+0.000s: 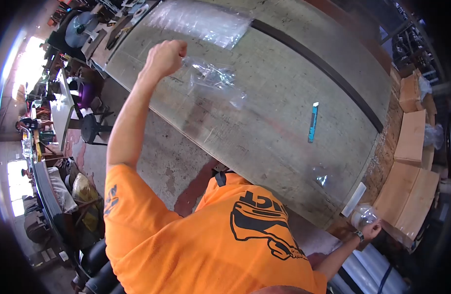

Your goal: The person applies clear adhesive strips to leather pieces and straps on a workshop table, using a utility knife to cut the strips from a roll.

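Through the head camera, I have the left hand (167, 57) over the worktable (264, 132), its fingers curled narrow on the end of a clear bag (211, 78). Most of the bag lies loose and crumpled just beside that hand, nearer than the flat stack of clear plastic (201, 22). The right hand (371, 230) is low at the right end of the table, near the open cardboard boxes (404, 196), its fingers bunched against a rounded clear plastic piece (364, 215); I can't tell whether they grip it or only touch it.

To handle the film well, I'd pinch a single edge, keep the pull low and even, and let the folds open before putting tension on it. A sharp tug could bunch or crease it.

The bag's long axis runs diagonally, from the left fingers rightward and back toward my body. Its free end points toward the near right; I can't tell which end is the mouth. The slim blue item (312, 125) lies well apart, its white tip pointing away from me.
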Available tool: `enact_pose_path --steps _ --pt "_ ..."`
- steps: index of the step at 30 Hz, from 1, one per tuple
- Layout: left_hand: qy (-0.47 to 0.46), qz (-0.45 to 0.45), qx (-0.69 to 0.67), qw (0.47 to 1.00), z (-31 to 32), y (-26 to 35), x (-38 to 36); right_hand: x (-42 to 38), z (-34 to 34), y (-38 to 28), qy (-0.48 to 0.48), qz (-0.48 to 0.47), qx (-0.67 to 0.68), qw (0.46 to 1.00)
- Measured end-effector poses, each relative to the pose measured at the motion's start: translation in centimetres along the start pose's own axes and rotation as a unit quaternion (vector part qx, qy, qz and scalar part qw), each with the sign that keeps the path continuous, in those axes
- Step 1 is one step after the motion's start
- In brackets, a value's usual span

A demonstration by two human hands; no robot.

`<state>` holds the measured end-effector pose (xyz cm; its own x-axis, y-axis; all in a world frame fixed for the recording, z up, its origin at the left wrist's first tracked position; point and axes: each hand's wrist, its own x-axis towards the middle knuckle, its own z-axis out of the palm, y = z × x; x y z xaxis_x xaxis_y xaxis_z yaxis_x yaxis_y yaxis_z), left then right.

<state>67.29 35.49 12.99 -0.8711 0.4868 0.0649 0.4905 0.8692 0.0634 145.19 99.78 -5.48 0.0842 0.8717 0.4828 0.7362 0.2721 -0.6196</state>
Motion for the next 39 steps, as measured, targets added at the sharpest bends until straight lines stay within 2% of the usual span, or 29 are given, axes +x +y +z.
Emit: enact_pose_path --steps 1,4,5,6,8,9,10,12,14,17,18,19,21,22,23,27,29,31,32,33,34,35,37,39 --pt "0.002 -0.002 -0.002 1.0 0.4 -1.6 0.3 -0.3 0.1 0.5 -0.004 0.011 -0.004 1.0" --pt "0.003 0.033 -0.027 0.999 2.0 -4.3 1.4 -3.5 0.3 -3.2 -0.062 -0.055 -0.107 0.991" --pt "0.004 0.06 -0.055 0.997 3.6 -4.5 1.0 -3.6 1.3 -2.9 -0.127 -0.059 -0.112 0.984" --pt "-0.007 0.092 -0.091 0.992 5.3 -3.9 0.0 -4.0 0.6 -1.6 -0.192 -0.058 -0.13 0.971" --pt "-0.006 0.15 -0.144 0.978 7.4 -0.7 -2.8 -7.4 1.1 -3.3 -0.141 -0.187 -0.232 0.944" --pt "-0.006 0.182 -0.181 0.967 8.3 1.3 -4.6 -8.2 1.5 -3.3 -0.16 -0.198 -0.251 0.934" --pt "-0.004 0.211 -0.213 0.954 9.1 3.3 -6.2 -11.2 1.2 -9.6 -0.17 -0.199 -0.271 0.926" --pt "-0.029 0.266 -0.34 0.902 10.6 7.5 -9.3 -15.8 1.4 -16.8 -0.199 -0.244 -0.188 0.93" --pt "-0.096 0.317 -0.386 0.861 13.2 11.2 -12.2 -21.2 2.1 -24.1 -0.231 -0.263 -0.125 0.928" --pt "-0.085 0.346 -0.312 0.881 16.7 15.1 -13.4 -27.8 3.8 -32.7 -0.299 -0.308 -0.022 0.903" --pt "-0.099 0.315 -0.282 0.901 18.3 15.8 -13.5 -29.6 4.5 -34.5 -0.307 -0.337 -0.003 0.89" --pt "-0.123 0.284 -0.29 0.906 18.9 16.5 -12.9 -31.0 5.1 -35.1 -0.325 -0.328 0.05 0.886" --pt "-0.093 0.253 -0.237 0.933 18.9 17.8 -12.4 -34.2 6.1 -34.9 -0.365 -0.284 0.056 0.885" --pt "-0.111 0.28 -0.203 0.932 20.3 17.5 -11.6 -35.1 6.4 -35.2 -0.385 -0.273 0.065 0.879" --pt "-0.064 0.34 -0.198 0.917 20.5 17.4 -11.2 -35.7 6.7 -35.7 -0.386 -0.271 0.069 0.879" --pt "-0.363 0.282 -0.283 0.842 16.3 16.3 -10.3 -36.0 7.3 -40.2 -0.42 -0.288 0.144 0.849" --pt "-0.48 0.262 -0.329 0.77 12.8 16.6 -10.4 -35.9 7.8 -42.4 -0.453 -0.314 0.182 0.814" --pt "-0.481 0.274 -0.331 0.764 8.6 17.5 -10.2 -35.7 8.2 -44.5 -0.467 -0.341 0.23 0.783" --pt "-0.484 0.272 -0.338 0.76 7.5 17.7 -10.6 -35.4 8.3 -44.4 -0.501 -0.325 0.259 0.759" --pt "-0.517 0.221 -0.368 0.741 7.8 16.8 -10.2 -35.2 8.9 -44.7 -0.537 -0.317 0.294 0.724" --pt "-0.513 0.257 -0.334 0.748 6.6 16.6 -9.7 -35.6 10.1 -46.1 -0.578 -0.316 0.34 0.672" --pt "-0.505 0.273 -0.297 0.763 4.8 15.9 -9.2 -34.9 9.8 -47.1 -0.66 -0.24 0.324 0.634" --pt "-0.49 0.277 -0.299 0.771 2.8 14.3 -9.1 -34.3 9.6 -47.7 -0.735 -0.134 0.365 0.556" --pt "-0.49 0.241 -0.287 0.787 1.3 11.4 -8.7 -33.2 9.7 -48.2 -0.743 -0.119 0.403 0.522"
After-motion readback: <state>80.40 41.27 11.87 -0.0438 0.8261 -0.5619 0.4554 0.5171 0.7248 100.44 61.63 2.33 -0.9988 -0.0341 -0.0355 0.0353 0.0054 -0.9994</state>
